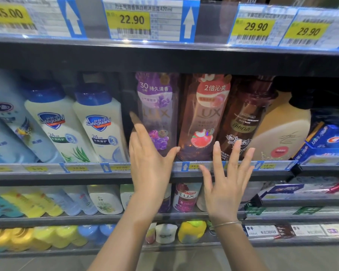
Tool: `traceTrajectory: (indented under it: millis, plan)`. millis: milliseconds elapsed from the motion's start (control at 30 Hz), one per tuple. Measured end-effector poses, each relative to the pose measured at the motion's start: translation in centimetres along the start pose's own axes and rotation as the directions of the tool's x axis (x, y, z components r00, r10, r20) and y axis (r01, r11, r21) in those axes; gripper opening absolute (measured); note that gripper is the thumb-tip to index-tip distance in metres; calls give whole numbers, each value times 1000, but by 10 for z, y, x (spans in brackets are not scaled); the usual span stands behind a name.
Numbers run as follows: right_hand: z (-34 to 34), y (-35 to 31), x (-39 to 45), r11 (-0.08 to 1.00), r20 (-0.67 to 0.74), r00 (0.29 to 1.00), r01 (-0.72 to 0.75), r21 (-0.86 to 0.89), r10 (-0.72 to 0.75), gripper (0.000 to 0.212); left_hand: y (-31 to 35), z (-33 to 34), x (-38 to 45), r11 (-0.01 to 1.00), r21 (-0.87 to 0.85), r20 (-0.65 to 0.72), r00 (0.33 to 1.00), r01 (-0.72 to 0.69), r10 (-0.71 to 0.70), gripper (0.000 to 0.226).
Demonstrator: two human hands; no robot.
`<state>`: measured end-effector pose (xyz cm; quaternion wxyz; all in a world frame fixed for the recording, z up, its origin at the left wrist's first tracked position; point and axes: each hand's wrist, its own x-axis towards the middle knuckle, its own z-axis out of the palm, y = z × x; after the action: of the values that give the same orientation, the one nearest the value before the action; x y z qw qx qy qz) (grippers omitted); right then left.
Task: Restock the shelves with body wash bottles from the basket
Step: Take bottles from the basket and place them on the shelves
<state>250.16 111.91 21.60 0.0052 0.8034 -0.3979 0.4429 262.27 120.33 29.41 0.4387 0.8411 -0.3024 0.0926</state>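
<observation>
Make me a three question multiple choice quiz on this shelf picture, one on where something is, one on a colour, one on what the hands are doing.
1. What stands just right of the purple Lux bottle?
A. the pink Lux bottle
B. a Safeguard bottle
C. a toothpaste box

2. What colour are the caps of the two Safeguard bottles?
A. red
B. blue
C. green

3. What are the hands doing?
A. both grip bottles
B. the left hand and the right hand are open, holding nothing
C. one holds a basket

Answers:
1 A, the pink bottle stands next to the purple one on the same shelf.
2 B, both caps are dark blue.
3 B, the fingers of both hands are spread straight in front of the shelf edge.
</observation>
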Motion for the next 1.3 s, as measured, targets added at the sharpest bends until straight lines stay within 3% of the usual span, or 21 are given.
traceTrajectory:
  millis: [100, 267, 467, 600, 967, 1167, 1300]
  plan:
    - [-24, -16, 10, 998, -47, 998, 47, -38, -48, 57, 8, -27, -13, 987, 149, -37, 997, -61, 67, 87]
    - [-86, -63, 45, 996, -52, 996, 71, 52, -68, 49, 35, -86, -9, 981, 140, -116, 982, -133, 149, 55]
    - [-169, -128, 100, 987, 50, 992, 108, 119, -114, 47, 92, -165, 6, 983, 135, -137, 981, -122, 140, 43]
    - [-218, -169, 140, 983, 96, 984, 137, 124, -149, 49, 126, -223, 25, 975, 160, -110, 979, -151, 170, 40]
    - [-264, -261, 212, 928, 9, 972, 223, 299, -236, 45, 162, -331, 82, 967, 241, -161, 979, -87, 128, 49]
    - [-265, -274, 226, 844, 5, 934, 321, 429, -357, 47, 171, -350, 77, 943, 333, -310, 944, -1, 110, 46]
    - [-268, -271, 228, 738, 6, 877, 401, 542, -480, 47, 180, -353, 56, 915, 378, -439, 898, 140, 44, 47]
